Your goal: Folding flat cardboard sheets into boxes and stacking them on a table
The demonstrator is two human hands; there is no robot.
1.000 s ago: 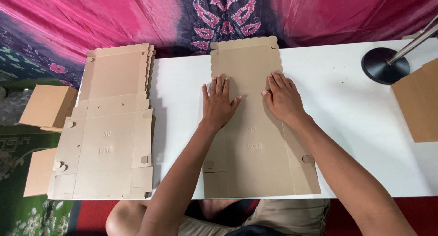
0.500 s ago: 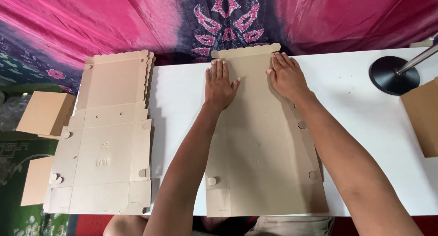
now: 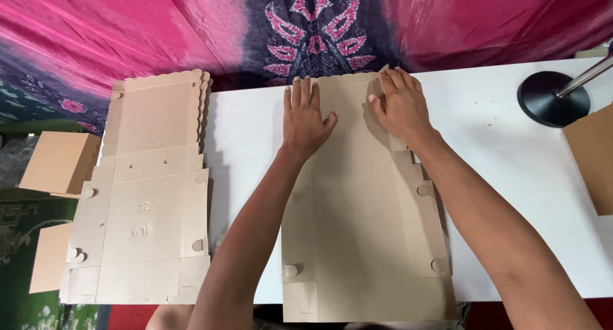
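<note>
A flat, unfolded cardboard box blank [image 3: 361, 228] lies lengthwise on the white table [image 3: 504, 145] in front of me. My left hand [image 3: 306, 116] presses flat on its far part, fingers together and pointing away. My right hand [image 3: 399, 103] rests on the blank's far right corner, fingers at the scalloped far edge. Neither hand grips anything; both lie palm down on the cardboard.
A stack of identical flat box blanks [image 3: 143, 196] sits at the table's left end. A folded cardboard box [image 3: 57, 164] and another cardboard piece [image 3: 48, 256] lie lower left. A black lamp base [image 3: 552, 99] and a cardboard sheet [image 3: 594, 157] are at right. Pink patterned cloth [image 3: 191, 30] hangs behind.
Both hands have slid away from me along the blank toward its far edge; the right hand now reaches the far right corner.
</note>
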